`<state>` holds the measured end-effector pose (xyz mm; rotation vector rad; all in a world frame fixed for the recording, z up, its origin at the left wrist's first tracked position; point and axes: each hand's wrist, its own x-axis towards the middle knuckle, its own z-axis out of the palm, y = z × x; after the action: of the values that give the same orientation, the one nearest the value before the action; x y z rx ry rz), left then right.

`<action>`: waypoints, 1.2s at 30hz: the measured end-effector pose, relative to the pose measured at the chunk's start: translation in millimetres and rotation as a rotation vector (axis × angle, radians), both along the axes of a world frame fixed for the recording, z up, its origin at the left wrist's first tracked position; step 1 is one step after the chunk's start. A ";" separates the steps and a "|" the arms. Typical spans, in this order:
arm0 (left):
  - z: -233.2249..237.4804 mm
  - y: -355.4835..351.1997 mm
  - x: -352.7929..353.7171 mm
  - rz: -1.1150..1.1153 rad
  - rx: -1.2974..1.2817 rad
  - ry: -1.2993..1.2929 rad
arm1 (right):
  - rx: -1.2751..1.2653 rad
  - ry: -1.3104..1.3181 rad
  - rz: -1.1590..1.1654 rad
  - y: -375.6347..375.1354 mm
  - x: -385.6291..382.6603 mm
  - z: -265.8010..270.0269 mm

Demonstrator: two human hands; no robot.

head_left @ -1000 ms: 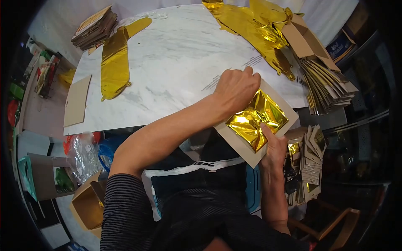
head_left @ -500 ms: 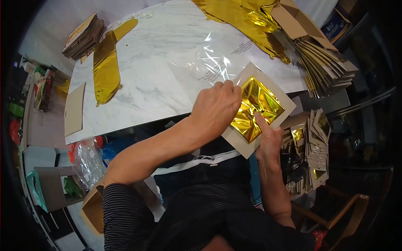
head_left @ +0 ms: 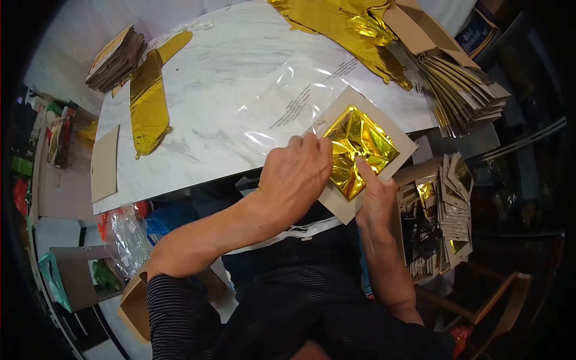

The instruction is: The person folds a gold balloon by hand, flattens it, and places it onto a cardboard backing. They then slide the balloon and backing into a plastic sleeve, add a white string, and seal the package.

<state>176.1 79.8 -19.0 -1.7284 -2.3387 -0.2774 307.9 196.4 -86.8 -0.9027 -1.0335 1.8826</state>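
A folded gold foil balloon (head_left: pixel 375 141) lies on a square of greyish-brown cardboard (head_left: pixel 339 206), held over the table's near edge. My right hand (head_left: pixel 376 195) grips the card from its lower right, thumb pressed on the foil. My left hand (head_left: pixel 300 171) is closed at the card's left side, by the mouth of a clear plastic bag (head_left: pixel 282 111) with printed text. The bag spreads out flat over the tabletop beyond my left hand. My left fingertips are partly hidden, and they appear to pinch the bag's edge.
The marble-patterned table (head_left: pixel 222 90) holds a flat gold balloon (head_left: pixel 150 102), more gold foil balloons (head_left: pixel 342 30), a cardboard piece (head_left: pixel 105 165) and a card stack (head_left: pixel 117 60). Packed cards (head_left: pixel 465 93) stand at right. Below them is a box of packets (head_left: pixel 453 210) near a wooden chair (head_left: pixel 504 306).
Both hands have shifted slightly left with the card and foil. The clear bag has spread flatter and its printed text shows more. The view has tilted a little.
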 end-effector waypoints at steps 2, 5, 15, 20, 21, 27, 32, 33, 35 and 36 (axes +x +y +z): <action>7.4 -3.2 -3.2 -0.008 -0.020 -0.037 | 0.033 -0.023 0.037 2.7 1.3 -2.6; 17.6 -10.4 -8.8 -0.038 -0.062 -0.079 | 0.055 -0.045 0.034 1.7 0.6 -0.7; 8.9 -17.6 -13.8 -0.120 -0.101 -0.096 | -0.034 -0.036 0.068 -8.1 0.5 1.9; 11.5 2.0 -30.0 -0.124 -0.038 -0.139 | -0.115 -0.019 0.164 -14.0 -3.1 -2.8; 5.6 8.7 -30.4 -0.114 0.014 -0.132 | -0.130 -0.036 0.164 -17.5 -5.1 -0.6; -7.6 17.3 -35.2 -0.080 0.055 0.022 | -0.088 -0.077 0.299 -14.3 3.8 -5.9; -9.3 15.4 -31.9 -0.072 0.009 0.087 | 0.024 -0.238 0.530 -3.1 30.6 -10.2; -8.6 15.7 -31.9 -0.068 0.027 0.078 | 0.046 -0.257 0.556 -3.5 32.0 -10.0; -4.2 18.2 -30.8 -0.068 0.042 0.067 | 0.050 -0.291 0.592 -5.1 31.7 -5.7; -3.4 20.1 -29.9 -0.089 0.051 0.068 | 0.055 -0.292 0.569 -7.1 29.1 -4.8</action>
<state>146.3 99.9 -22.5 -1.7913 -2.1924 -0.2862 337.0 189.3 -91.6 -0.9356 -1.6472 2.2024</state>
